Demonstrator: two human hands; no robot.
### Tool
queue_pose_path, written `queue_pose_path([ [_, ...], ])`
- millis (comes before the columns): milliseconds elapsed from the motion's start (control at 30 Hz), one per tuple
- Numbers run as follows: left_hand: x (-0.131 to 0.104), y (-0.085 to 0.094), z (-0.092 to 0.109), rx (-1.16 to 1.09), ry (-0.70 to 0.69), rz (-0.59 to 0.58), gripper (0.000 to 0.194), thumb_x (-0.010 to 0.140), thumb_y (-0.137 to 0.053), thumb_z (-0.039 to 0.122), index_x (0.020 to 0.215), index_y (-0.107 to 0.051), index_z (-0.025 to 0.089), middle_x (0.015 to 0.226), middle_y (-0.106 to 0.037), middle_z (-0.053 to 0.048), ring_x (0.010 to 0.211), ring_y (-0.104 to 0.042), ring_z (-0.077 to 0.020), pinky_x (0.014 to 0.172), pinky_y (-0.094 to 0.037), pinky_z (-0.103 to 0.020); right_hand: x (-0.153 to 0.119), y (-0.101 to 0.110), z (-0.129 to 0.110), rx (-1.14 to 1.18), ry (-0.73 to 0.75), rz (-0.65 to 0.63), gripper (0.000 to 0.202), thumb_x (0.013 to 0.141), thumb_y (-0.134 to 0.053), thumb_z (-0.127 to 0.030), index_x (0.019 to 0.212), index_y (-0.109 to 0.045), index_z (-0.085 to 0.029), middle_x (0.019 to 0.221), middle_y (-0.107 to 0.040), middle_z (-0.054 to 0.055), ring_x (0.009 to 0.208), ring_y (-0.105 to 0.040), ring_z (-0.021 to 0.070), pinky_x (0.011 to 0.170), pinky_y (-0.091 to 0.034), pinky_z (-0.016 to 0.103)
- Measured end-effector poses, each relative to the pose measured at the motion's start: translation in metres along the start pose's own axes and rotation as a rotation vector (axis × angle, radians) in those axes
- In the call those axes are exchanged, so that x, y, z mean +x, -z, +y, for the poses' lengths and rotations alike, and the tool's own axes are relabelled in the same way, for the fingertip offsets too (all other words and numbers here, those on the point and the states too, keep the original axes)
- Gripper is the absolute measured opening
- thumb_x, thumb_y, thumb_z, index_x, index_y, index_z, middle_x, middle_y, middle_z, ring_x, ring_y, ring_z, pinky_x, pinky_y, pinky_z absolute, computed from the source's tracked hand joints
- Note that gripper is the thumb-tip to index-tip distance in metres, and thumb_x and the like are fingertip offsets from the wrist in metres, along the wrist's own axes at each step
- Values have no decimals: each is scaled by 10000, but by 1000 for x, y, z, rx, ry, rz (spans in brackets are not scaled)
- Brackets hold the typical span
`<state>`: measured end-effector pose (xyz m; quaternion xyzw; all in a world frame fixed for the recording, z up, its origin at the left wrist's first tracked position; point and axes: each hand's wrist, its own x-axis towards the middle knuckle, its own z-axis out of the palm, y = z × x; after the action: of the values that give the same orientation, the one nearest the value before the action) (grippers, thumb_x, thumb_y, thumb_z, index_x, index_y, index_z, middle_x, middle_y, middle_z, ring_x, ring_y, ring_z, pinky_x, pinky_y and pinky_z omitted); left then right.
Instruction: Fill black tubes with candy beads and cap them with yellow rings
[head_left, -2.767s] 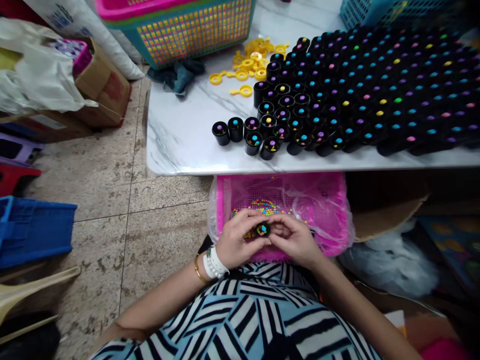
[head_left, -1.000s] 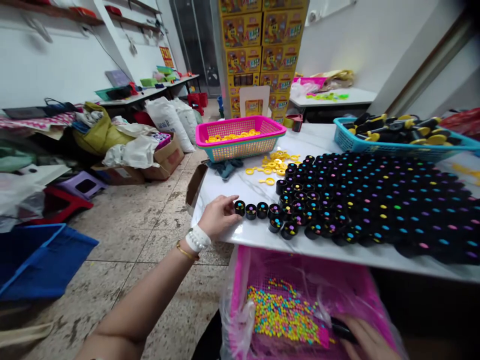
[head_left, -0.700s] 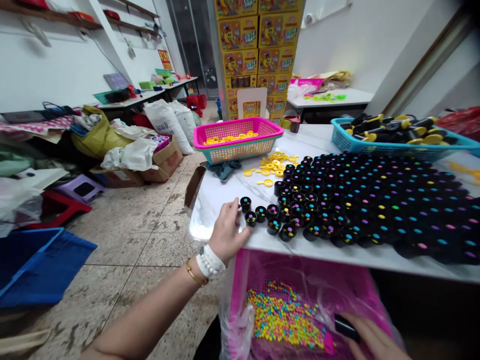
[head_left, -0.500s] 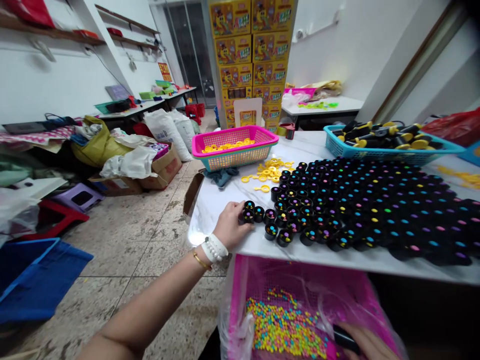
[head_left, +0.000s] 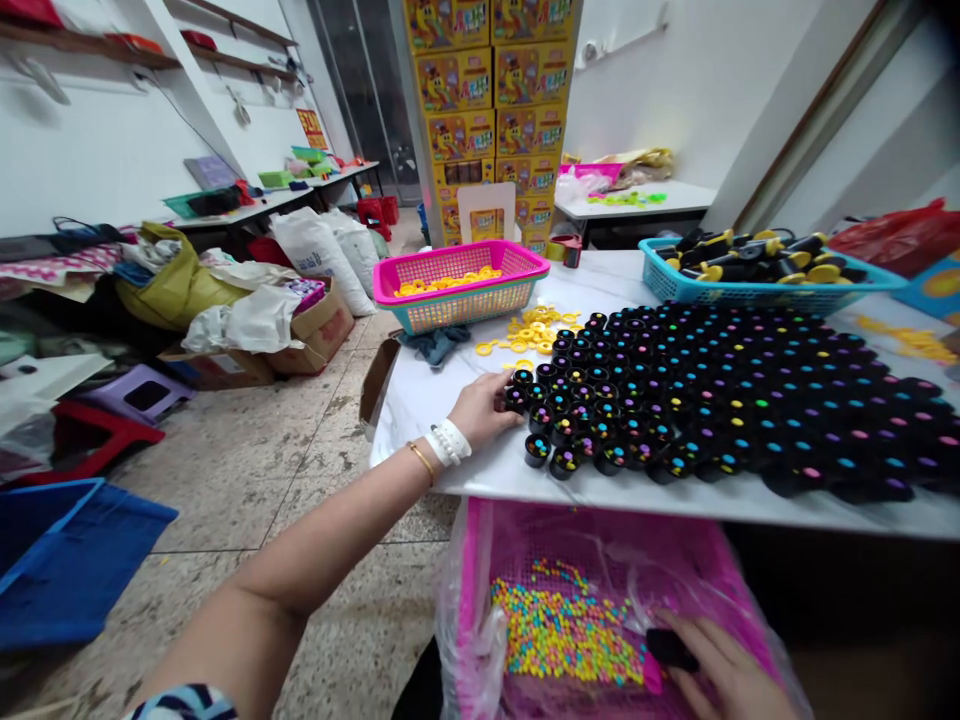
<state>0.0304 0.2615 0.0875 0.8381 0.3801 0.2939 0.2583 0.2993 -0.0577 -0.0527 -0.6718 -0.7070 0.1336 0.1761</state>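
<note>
My left hand [head_left: 486,412], wearing a white bracelet and a gold bangle, curls its fingers around small black cups [head_left: 517,398] at the left edge of a dense group. The nearer cups in this group [head_left: 564,462] show small coloured beads inside. Low at the right, my right hand [head_left: 724,665] closes on a short black handle [head_left: 671,650] with a bright pink part beside its end; the tool's full shape is hidden. It is over a pink basket [head_left: 472,560] lined with clear plastic. Yellow, blue and pink beads [head_left: 562,630] lie in that basket.
On the white table [head_left: 420,420] are yellow ring pieces [head_left: 536,330], a pink-and-teal basket [head_left: 461,285] and a dark cloth [head_left: 435,345]. A blue basket [head_left: 757,290] holds black-and-yellow items. Yellow boxes [head_left: 487,110] are stacked behind. A blue crate [head_left: 82,570] stands on the floor.
My left hand has slid the black cups right and slightly away, up against the group. My right hand has shifted a little left and up with the black handle. The camera view has moved slightly.
</note>
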Motion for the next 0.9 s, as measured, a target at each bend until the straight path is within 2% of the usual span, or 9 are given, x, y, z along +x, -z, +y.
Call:
queue_pose_path([
  [133, 6, -2, 5, 88, -29, -7, 644, 680, -718, 126, 1301, -558, 181, 1216, -622, -118, 1086, -616, -262, 968, -498, -424, 1, -5, -8, 18, -17, -9, 388, 850, -504, -265, 1191, -678, -200, 1145, -719, 104, 1004, -712, 244, 815, -604, 320],
  [300, -7, -2, 10, 88, 53, 16, 592, 740, -602, 87, 1326, -517, 76, 1175, -620, -169, 897, -665, -205, 828, -563, -359, -2, -2, -9, 47, -68, -69, 362, 854, -499, -232, 1181, -651, -205, 1159, -695, 102, 1028, -692, 234, 839, -584, 330],
  [400, -12, -2, 6, 110, -33, 40, 491, 780, -571, 95, 1269, -575, 146, 1047, -657, -98, 879, -658, -189, 844, -556, -371, -4, -2, -20, 36, -129, -115, 354, 837, -497, -199, 1162, -636, -170, 1125, -677, 131, 1034, -664, 265, 848, -564, 387],
  [500, -18, -1, 2, 16, -72, 81, 499, 810, -583, 119, 1304, -545, 181, 1092, -655, -79, 868, -656, -154, 796, -564, -311, 0, -12, -39, 150, -87, -220, 380, 814, -495, -115, 1165, -627, -179, 1107, -661, 108, 1019, -641, 229, 905, -528, 384],
  [600, -47, 2, 18, -26, -62, 228, 515, 855, -594, 210, 1359, -489, 199, 1138, -638, -77, 908, -650, -155, 777, -569, -283, 9, -19, -55, 202, 38, -261, 414, 792, -526, -69, 1172, -639, -188, 1130, -661, 101, 1066, -593, 231, 955, -489, 412],
  [667, -84, 3, 38, 3, -88, 377, 516, 883, -570, 235, 1387, -458, 230, 1171, -623, -74, 978, -637, -180, 831, -567, -324, 17, -17, -59, 178, 111, -257, 384, 810, -555, -86, 1168, -649, -189, 1106, -669, 98, 1051, -571, 239, 954, -477, 425],
  [733, -127, -3, 56, 63, -139, 415, 505, 869, -589, 190, 1362, -492, 241, 1125, -638, -64, 999, -628, -196, 894, -546, -375, 25, -11, -62, 73, 139, -261, 339, 841, -559, -104, 1160, -657, -165, 1100, -668, 116, 1035, -559, 257, 932, -480, 424],
  [767, -148, -10, 62, 75, -205, 365, 468, 854, -605, 172, 1311, -543, 249, 1087, -652, -53, 973, -631, -191, 881, -549, -376, 29, -8, -63, -10, 141, -285, 312, 860, -547, -110, 1147, -662, -146, 1097, -666, 133, 1026, -557, 271, 911, -486, 424],
  [900, -209, -46, 61, 134, -349, -203, 202, 879, -581, 219, 1049, -683, 177, 887, -681, -66, 829, -638, -195, 805, -558, -407, 46, -6, -84, -296, 181, -516, 217, 900, -488, -98, 997, -683, -96, 997, -675, 182, 962, -585, 309, 823, -500, 414],
])
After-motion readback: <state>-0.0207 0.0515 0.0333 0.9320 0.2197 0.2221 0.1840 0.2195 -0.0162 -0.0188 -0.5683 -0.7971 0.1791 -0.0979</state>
